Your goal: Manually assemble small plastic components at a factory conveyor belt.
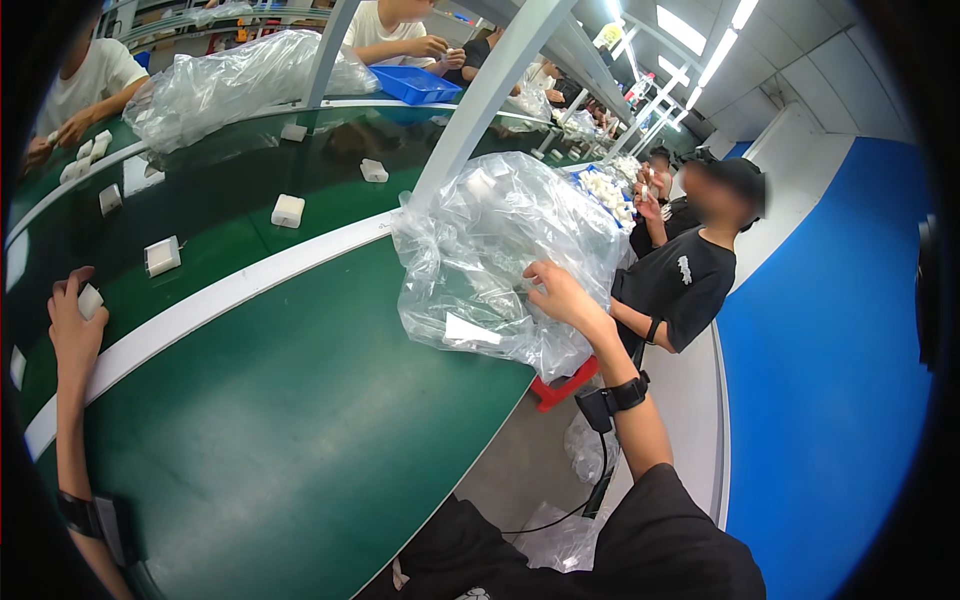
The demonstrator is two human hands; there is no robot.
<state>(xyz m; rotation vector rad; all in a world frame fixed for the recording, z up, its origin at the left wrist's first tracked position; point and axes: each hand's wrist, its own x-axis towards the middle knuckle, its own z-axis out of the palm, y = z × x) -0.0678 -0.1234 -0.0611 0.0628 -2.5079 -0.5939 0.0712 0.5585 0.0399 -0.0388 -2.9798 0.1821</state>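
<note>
At the far left, my left hand [76, 325] reaches over the dark green conveyor belt [225, 215], its fingers closed round a small white block [90, 300]. Several similar white blocks lie on the belt, one of them a squarish block [162, 257] just beyond that hand. My right hand [562, 296] is at a large clear plastic bag [480, 255], its fingers apart and slightly bent against the film. What the bag holds is hard to make out through its folds, apart from a white patch low down. Each of my wrists wears a black strapped device.
A green worktop [290, 390] lies in front of me, divided from the belt by a white rail [240, 285]. A grey post [490, 95] rises by the bag. Co-workers sit across the belt and to the right, near a blue tray [415, 85]. A red stool [565, 385] stands below.
</note>
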